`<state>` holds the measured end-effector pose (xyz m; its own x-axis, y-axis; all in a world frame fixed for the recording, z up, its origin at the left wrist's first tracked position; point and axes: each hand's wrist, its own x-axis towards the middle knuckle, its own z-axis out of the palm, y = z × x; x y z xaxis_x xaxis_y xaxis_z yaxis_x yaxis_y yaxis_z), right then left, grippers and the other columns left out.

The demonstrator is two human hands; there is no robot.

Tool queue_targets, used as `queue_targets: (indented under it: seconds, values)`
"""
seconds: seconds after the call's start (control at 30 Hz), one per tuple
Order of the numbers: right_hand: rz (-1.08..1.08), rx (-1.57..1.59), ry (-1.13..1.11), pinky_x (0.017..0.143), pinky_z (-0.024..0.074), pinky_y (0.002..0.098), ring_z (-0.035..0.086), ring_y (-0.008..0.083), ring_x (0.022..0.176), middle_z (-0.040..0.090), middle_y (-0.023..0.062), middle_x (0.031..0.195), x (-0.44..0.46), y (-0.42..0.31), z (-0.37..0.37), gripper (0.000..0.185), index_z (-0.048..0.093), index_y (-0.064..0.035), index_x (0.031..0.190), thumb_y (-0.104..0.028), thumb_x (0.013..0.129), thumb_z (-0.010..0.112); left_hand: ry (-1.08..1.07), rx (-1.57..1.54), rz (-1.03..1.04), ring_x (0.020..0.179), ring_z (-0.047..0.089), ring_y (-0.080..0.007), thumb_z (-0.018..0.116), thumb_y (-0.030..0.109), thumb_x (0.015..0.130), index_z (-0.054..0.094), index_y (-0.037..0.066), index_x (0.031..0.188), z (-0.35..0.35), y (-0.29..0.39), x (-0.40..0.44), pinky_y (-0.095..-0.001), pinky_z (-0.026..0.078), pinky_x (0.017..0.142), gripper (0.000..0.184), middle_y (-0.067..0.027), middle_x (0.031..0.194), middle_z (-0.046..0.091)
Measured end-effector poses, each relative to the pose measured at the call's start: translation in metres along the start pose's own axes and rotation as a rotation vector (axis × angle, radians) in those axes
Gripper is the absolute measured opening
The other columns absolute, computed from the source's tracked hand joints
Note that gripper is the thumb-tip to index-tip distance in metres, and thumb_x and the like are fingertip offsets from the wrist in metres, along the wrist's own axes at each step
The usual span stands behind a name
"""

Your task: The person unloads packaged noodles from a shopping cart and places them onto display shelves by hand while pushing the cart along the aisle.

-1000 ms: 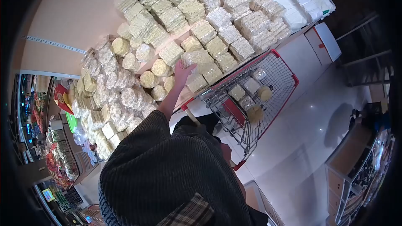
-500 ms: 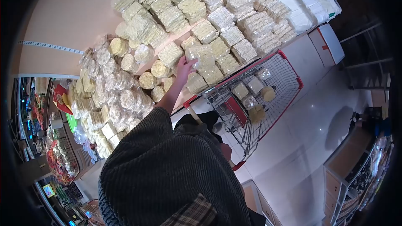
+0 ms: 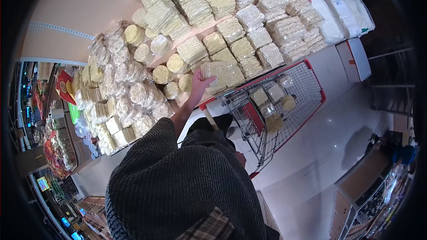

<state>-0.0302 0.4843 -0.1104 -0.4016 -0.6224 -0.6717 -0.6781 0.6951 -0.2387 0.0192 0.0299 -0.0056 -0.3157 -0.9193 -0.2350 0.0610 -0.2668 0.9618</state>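
My left hand point(image 3: 203, 82) is stretched over the display's near edge, with thumb and fingers closed on the near end of a clear-wrapped pack of dried noodles point(image 3: 221, 72). That pack lies over other noodle packs in the front row and hides part of them. Just beyond it stands a block of pale noodle cakes point(image 3: 192, 50); round noodle packs point(image 3: 177, 63) are to its left. My right hand point(image 3: 240, 158), partly covered by the dark sleeve, is closed around the shopping cart's handle point(image 3: 211, 119).
The cart point(image 3: 307, 102), holding several noodle packs point(image 3: 275, 92), stands against the display's front. Bagged noodles point(image 3: 140, 92) are heaped at the left, white packages point(image 3: 333, 15) at the far right. A shelf unit point(image 3: 362, 182) stands across the tiled floor.
My left hand has drawn the noodle pack toward me and the cart, off the row behind it. My right hand stays on the handle. The whole view has shifted slightly.
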Motion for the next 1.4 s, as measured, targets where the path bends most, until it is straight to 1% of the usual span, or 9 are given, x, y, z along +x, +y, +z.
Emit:
queue_targets:
  seconds: [0.27,0.47,0.57,0.7,0.73,0.83,1.13,1.33,1.4]
  values:
    - [0.006,-0.065,-0.063,0.069,0.062,0.046,0.076,0.0335,0.081,0.074,0.0145,0.083,-0.016,0.007,-0.028,0.021,0.07,-0.0095,0.088,-0.023,0.096,0.057,0.131,-0.024,0.028,0.106,0.068,-0.0176,0.088,0.007,0.079,0.055,-0.001,0.128,-0.037,0.013,-0.038,-0.0314,0.055,0.094,0.06,-0.0109,0.12,0.068]
    - [0.028,-0.059,-0.068,0.069,0.0621,0.0459,0.077,0.0333,0.081,0.074,0.0145,0.083,-0.026,0.007,-0.041,0.021,0.071,-0.0094,0.087,-0.023,0.095,0.058,0.161,0.441,0.369,0.116,0.064,-0.0189,0.086,0.003,0.081,0.048,-0.002,0.139,-0.078,0.043,-0.023,-0.0332,0.053,0.1,0.069,-0.011,0.129,0.063]
    - [0.041,-0.061,-0.065,0.069,0.0622,0.0459,0.077,0.0332,0.082,0.074,0.0145,0.083,-0.035,0.009,-0.041,0.021,0.071,-0.0093,0.087,-0.023,0.095,0.058,0.069,0.292,0.239,0.119,0.063,-0.0197,0.083,0.0,0.082,0.047,-0.001,0.14,-0.081,0.092,-0.009,-0.034,0.055,0.099,0.068,-0.0108,0.129,0.062]
    - [0.105,-0.006,-0.07,0.075,0.0617,0.0469,0.076,0.0351,0.087,0.075,0.0166,0.088,-0.038,0.007,-0.048,0.024,0.075,-0.0079,0.09,-0.026,0.093,0.06,0.132,-0.233,-0.175,0.109,0.065,-0.0201,0.08,0.027,0.088,0.055,0.006,0.132,-0.088,0.066,0.001,-0.0425,0.059,0.09,0.055,-0.0067,0.119,0.065]
    - [0.103,0.004,-0.069,0.075,0.0616,0.0471,0.076,0.0353,0.088,0.075,0.0168,0.089,-0.04,0.008,-0.05,0.024,0.075,-0.0079,0.09,-0.027,0.093,0.06,0.105,-0.311,-0.177,0.106,0.064,-0.0217,0.074,0.037,0.091,0.057,0.009,0.132,-0.088,0.038,0.001,-0.0476,0.06,0.087,0.053,-0.0052,0.12,0.062]
    - [0.085,0.043,-0.068,0.077,0.0612,0.0477,0.076,0.0358,0.089,0.076,0.0175,0.09,-0.038,0.01,-0.049,0.025,0.075,-0.0077,0.091,-0.028,0.093,0.06,0.127,-0.382,-0.314,0.107,0.064,-0.0223,0.074,0.039,0.09,0.058,0.011,0.132,-0.074,-0.009,-0.001,-0.0469,0.058,0.088,0.052,-0.0043,0.12,0.062]
    - [0.108,0.142,-0.126,0.083,0.0594,0.0498,0.075,0.0375,0.094,0.076,0.0199,0.096,-0.043,0.012,-0.049,0.031,0.076,-0.0073,0.095,-0.035,0.093,0.06,0.19,-0.473,-0.359,0.115,0.059,-0.0231,0.075,0.041,0.089,0.058,0.015,0.133,-0.066,-0.04,0.027,-0.0461,0.057,0.093,0.054,-0.0036,0.129,0.058]
    - [0.099,0.174,-0.144,0.087,0.0588,0.0493,0.074,0.0382,0.1,0.076,0.0204,0.1,-0.042,0.014,-0.055,0.032,0.076,-0.0072,0.098,-0.034,0.094,0.06,0.3,-0.113,-0.183,0.117,0.054,-0.0278,0.07,0.048,0.092,0.058,0.006,0.128,-0.06,-0.046,0.028,-0.048,0.054,0.096,0.057,-0.0127,0.134,0.052]
    - [0.104,0.208,-0.154,0.088,0.0586,0.0494,0.074,0.0388,0.101,0.075,0.0216,0.102,-0.043,0.015,-0.054,0.032,0.076,-0.0068,0.101,-0.034,0.094,0.06,0.194,0.22,-0.132,0.119,0.051,-0.0301,0.066,0.053,0.093,0.055,0.007,0.134,-0.103,-0.091,0.056,-0.0506,0.052,0.097,0.063,-0.0153,0.136,0.05]
